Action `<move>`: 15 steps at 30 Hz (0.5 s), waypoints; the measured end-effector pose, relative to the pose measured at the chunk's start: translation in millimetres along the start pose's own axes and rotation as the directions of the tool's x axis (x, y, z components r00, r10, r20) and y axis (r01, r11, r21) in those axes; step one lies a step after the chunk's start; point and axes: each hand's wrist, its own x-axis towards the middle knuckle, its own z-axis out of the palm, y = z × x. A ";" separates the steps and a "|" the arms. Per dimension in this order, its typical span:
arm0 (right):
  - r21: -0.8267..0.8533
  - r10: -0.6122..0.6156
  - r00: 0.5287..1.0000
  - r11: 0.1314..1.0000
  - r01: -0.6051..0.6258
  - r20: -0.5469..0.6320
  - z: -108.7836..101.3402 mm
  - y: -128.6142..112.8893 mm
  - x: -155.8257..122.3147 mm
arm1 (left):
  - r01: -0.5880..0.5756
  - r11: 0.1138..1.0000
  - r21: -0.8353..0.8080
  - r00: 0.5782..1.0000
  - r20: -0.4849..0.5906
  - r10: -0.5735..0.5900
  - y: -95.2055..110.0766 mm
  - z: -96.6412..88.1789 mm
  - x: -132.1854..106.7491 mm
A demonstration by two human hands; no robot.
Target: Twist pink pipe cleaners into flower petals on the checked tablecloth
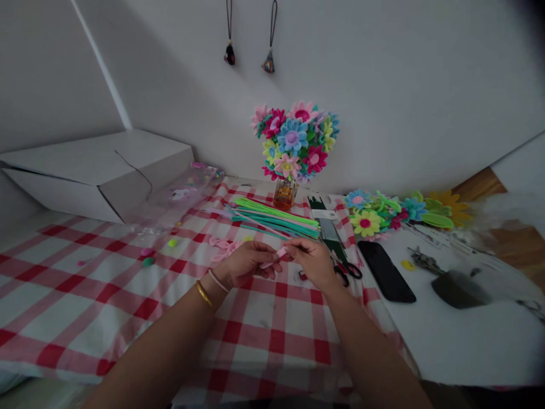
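Observation:
My left hand (pixel 254 262) and my right hand (pixel 310 261) meet over the checked cloth, both pinching a short pink pipe cleaner piece (pixel 275 258) between them. Its far details are covered by my fingers. Just left of my left hand lie several pink pipe cleaner loops (pixel 223 247). Behind both hands is a bundle of green, teal and pink pipe cleaners (pixel 276 217). Black-handled scissors (pixel 353 271) rest beside my right wrist, partly hidden by it.
A glass jar (pixel 284 194) holds fuzzy flowers (pixel 293 136) at the back. A white box (pixel 145 170) and a clear plastic bag (pixel 183 196) stand left; small pompoms (pixel 147 261) lie nearby. To the right are a phone (pixel 385 271), more flowers (pixel 366 222) and keys (pixel 424 261).

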 end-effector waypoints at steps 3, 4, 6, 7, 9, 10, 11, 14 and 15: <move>-0.223 -0.268 0.964 0.940 0.260 -0.005 -3.2 -0.4 0.8 | -0.002 1.000 -0.010 0.999 -0.035 0.001 1.6 -0.1 0.1; -0.297 -0.360 0.933 0.888 0.352 0.030 -4.4 -0.9 1.4 | 0.005 1.000 -0.011 0.999 -0.039 -0.005 2.3 0.0 -0.1; -0.419 -0.493 0.863 0.765 0.489 0.107 -6.3 -2.1 2.6 | 0.022 1.000 -0.009 0.999 -0.038 -0.022 3.4 0.5 -0.5; -0.469 -0.537 0.833 0.705 0.532 0.137 -6.7 -2.7 2.9 | 0.031 0.999 -0.006 0.999 -0.037 -0.031 3.8 0.7 -0.7; -0.550 -0.592 0.787 0.604 0.577 0.175 -6.8 -3.4 2.6 | 0.045 0.999 0.001 0.998 -0.040 -0.045 4.0 0.9 -0.7; -0.579 -0.612 0.768 0.561 0.591 0.191 -6.5 -3.5 2.1 | 0.049 0.999 0.004 0.998 -0.041 -0.049 3.8 0.7 -0.5; -0.601 -0.627 0.750 0.523 0.605 0.209 -6.0 -3.5 1.4 | 0.052 0.999 0.007 0.998 -0.040 -0.051 3.4 0.3 -0.1; -0.641 -0.642 0.720 0.442 0.628 0.263 -4.7 -2.8 -0.7 | 0.053 0.999 0.011 0.998 -0.016 -0.053 1.7 -1.6 1.2; -0.649 -0.640 0.716 0.424 0.631 0.278 -4.3 -2.5 -1.2 | 0.053 0.999 0.010 0.999 -0.004 -0.053 1.3 -2.1 1.4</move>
